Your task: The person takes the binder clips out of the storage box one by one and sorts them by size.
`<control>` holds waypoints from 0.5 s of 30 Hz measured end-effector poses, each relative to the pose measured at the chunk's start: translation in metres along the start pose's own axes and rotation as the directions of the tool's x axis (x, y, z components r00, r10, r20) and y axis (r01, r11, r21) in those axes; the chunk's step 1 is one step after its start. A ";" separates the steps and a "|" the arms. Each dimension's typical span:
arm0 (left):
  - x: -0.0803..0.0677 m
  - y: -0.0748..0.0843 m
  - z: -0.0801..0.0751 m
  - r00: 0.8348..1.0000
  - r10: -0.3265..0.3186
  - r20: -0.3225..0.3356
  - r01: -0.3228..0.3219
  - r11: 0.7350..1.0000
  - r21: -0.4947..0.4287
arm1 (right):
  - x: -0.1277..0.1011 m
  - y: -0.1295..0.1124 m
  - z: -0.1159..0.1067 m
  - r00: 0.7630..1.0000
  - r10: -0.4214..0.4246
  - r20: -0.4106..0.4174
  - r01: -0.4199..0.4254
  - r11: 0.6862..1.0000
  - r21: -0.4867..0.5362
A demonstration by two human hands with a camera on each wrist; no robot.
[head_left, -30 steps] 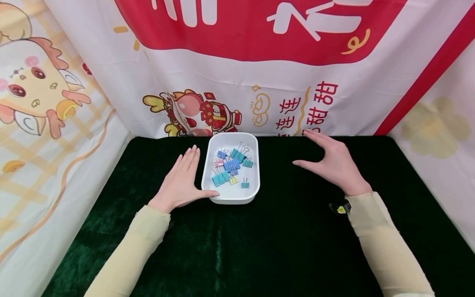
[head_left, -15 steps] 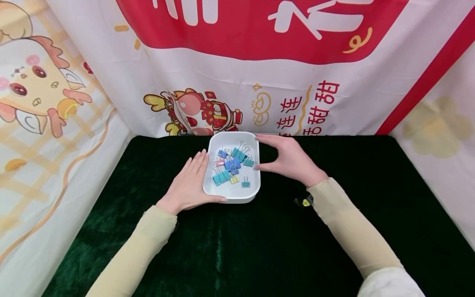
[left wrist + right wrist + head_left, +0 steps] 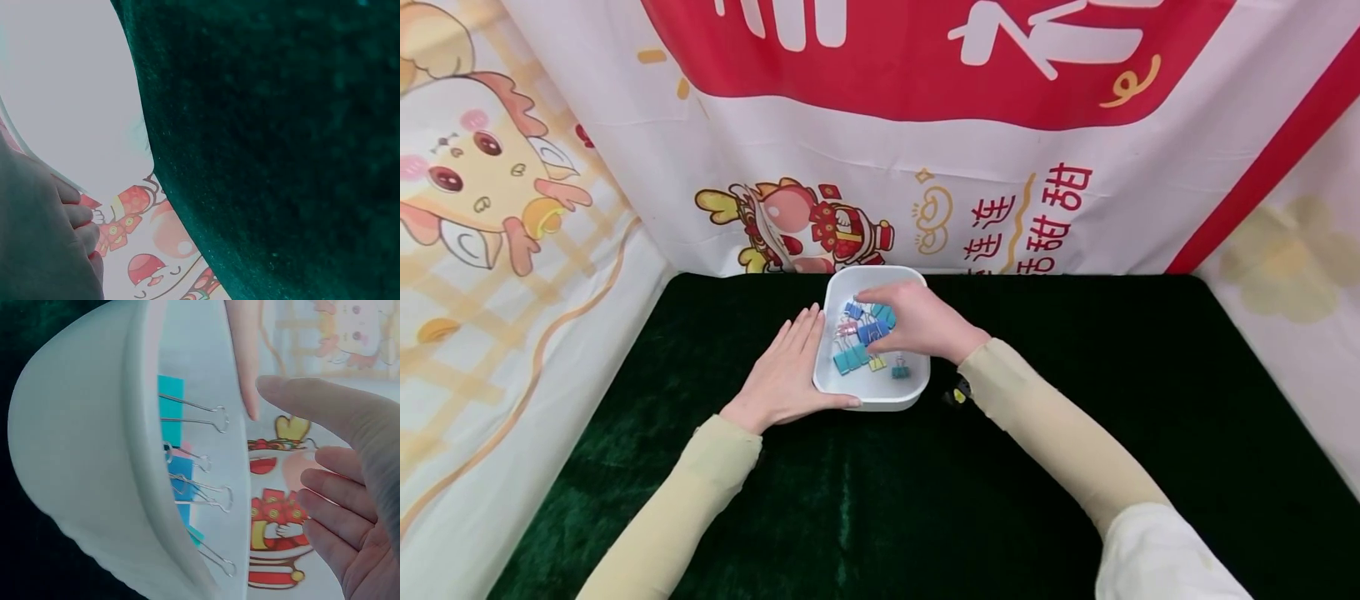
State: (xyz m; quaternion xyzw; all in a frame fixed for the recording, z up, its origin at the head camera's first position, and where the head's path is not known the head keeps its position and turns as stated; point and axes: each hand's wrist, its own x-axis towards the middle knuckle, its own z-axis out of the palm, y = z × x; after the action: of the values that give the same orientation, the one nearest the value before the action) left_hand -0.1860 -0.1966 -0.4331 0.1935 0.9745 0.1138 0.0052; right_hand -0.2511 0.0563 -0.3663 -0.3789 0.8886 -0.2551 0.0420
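Note:
A white plastic tray (image 3: 880, 389) holds several binder clips in teal, blue, pink and yellow. My left hand (image 3: 782, 371) rests along the tray's left side, fingers straight, with the thumb at the front rim. Over the tray's right half is my right hand (image 3: 925, 321), its thumb and fingers apart above the clips; it hides some of them. A large teal binder clip (image 3: 852, 358) lies near the thumb, beside a small yellow binder clip (image 3: 877, 363). In the right wrist view, the right hand (image 3: 344, 506) shows relaxed, holding nothing, with clip handles upright beyond the tray wall (image 3: 75, 425).
Dark green velvet cloth (image 3: 850, 517) covers the table. Behind the tray hangs a printed white and red curtain (image 3: 850, 133) close to the table's back edge. More printed cloth (image 3: 557, 350) stands along the left side.
My right hand has come from the right, past the tray's right rim, to above the clips. The left hand has shifted slightly right and stays against the tray.

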 end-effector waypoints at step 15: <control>-0.001 -0.001 0.000 1.000 0.011 -0.004 -0.010 1.000 0.005 | 0.033 0.003 0.030 0.984 0.070 0.166 -0.066 0.997 -0.031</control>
State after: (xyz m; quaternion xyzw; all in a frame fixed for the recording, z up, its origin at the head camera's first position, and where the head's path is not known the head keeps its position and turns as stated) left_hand -0.1853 -0.1975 -0.4335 0.1984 0.9737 0.1119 0.0021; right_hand -0.2681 0.0227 -0.3894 -0.3690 0.8975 -0.2093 0.1203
